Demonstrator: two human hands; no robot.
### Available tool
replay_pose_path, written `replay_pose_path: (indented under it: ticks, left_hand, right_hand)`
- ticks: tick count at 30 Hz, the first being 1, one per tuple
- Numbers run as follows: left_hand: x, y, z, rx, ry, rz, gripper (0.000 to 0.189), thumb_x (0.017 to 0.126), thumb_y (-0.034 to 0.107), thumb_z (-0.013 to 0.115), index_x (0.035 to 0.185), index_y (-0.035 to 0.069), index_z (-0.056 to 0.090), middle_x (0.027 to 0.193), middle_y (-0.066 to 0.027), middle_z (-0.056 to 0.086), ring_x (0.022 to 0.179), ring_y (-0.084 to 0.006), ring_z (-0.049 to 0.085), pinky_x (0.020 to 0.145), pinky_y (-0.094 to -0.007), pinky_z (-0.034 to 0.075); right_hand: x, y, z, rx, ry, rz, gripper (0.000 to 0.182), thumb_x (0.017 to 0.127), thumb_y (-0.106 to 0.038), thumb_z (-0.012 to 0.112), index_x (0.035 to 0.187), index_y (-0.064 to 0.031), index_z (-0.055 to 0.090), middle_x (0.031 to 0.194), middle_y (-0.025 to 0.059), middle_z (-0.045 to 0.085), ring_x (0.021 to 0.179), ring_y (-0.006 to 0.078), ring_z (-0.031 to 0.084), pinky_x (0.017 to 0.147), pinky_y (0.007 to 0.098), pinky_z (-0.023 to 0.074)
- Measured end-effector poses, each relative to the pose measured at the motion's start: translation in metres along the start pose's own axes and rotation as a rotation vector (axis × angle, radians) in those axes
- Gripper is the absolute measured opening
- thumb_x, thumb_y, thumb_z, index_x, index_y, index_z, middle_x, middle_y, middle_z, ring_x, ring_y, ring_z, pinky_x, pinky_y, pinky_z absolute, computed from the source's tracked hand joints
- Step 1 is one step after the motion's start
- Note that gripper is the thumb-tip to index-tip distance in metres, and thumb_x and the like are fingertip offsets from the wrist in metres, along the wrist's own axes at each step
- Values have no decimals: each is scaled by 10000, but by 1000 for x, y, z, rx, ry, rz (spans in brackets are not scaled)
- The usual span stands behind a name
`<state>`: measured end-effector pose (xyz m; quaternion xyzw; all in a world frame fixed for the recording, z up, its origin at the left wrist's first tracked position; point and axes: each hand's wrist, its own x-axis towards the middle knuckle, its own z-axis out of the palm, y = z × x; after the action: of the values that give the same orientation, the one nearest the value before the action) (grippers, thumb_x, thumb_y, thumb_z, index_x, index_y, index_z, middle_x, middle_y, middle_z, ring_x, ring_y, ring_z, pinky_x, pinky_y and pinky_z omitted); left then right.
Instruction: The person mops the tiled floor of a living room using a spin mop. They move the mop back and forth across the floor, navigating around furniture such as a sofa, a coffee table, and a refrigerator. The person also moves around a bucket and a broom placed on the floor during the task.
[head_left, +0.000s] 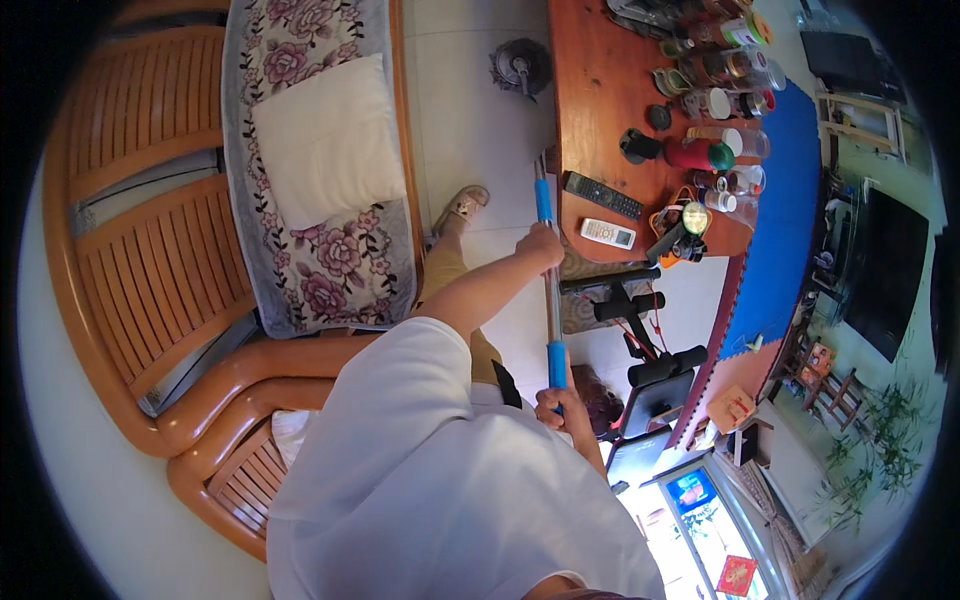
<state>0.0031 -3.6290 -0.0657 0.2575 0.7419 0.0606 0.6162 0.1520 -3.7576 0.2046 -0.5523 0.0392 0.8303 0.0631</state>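
Both of my hands hold a mop by its metal pole (553, 307) with blue grips. My left hand (540, 247) is closed around the pole just below the upper blue grip (543, 201). Closer to my body, my right hand (561, 409) wraps the end of the lower blue grip (556, 366). A round, dark mop head (520, 66) rests on the pale tiled floor (457, 97), between the sofa and the table. The stretch of pole just short of the mop head is hard to make out. My sandalled foot (469, 204) stands left of the pole.
A wooden table (600, 82) on the right bears remote controls (604, 196), jars and bottles (701, 154). Exercise equipment with black foam rollers (667, 366) stands near the pole. At left is a wooden sofa (161, 292) with a floral cover (337, 259) and white cushion (330, 142).
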Motion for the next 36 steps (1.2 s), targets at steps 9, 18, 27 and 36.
replay_pose_path:
  ticks: [9, 18, 27, 36]
  left_hand:
    - [-27, 11, -33, -166, -21, 26, 275, 806, 134, 500, 1017, -35, 449, 812, -174, 624, 600, -276, 646, 490, -370, 524]
    - [-175, -89, 148, -160, -681, -47, 405, 860, 358, 488, 788, -32, 570, 702, -187, 636, 506, -275, 627, 383, -419, 497]
    - [-164, -63, 118, -606, -437, -185, 241, 719, 187, 592, 852, 22, 479, 608, -121, 558, 459, -229, 573, 340, -366, 439]
    - [-11, 36, -89, -327, 113, 104, 965, 657, 295, 684, 1298, -139, 106, 1017, -300, 568, 884, -353, 618, 743, -368, 507]
  right_hand:
    - [19, 15, -17, -11, -62, -94, 781, 822, 11, 412, 1418, -366, 76, 651, 11, 415, 426, 60, 331, 356, 168, 251]
    - [-116, 66, -68, -481, 329, -173, 782, 796, 19, 416, 1429, -312, 99, 618, 3, 392, 425, 65, 329, 359, 178, 244]
    - [-120, 39, -33, -675, 406, -199, 792, 774, 18, 425, 1433, -283, 107, 606, -3, 382, 422, 66, 329, 358, 183, 241]
    - [46, -79, 62, -474, 93, -254, 820, 739, 15, 456, 1432, -277, 131, 612, -6, 397, 423, 64, 352, 343, 176, 248]
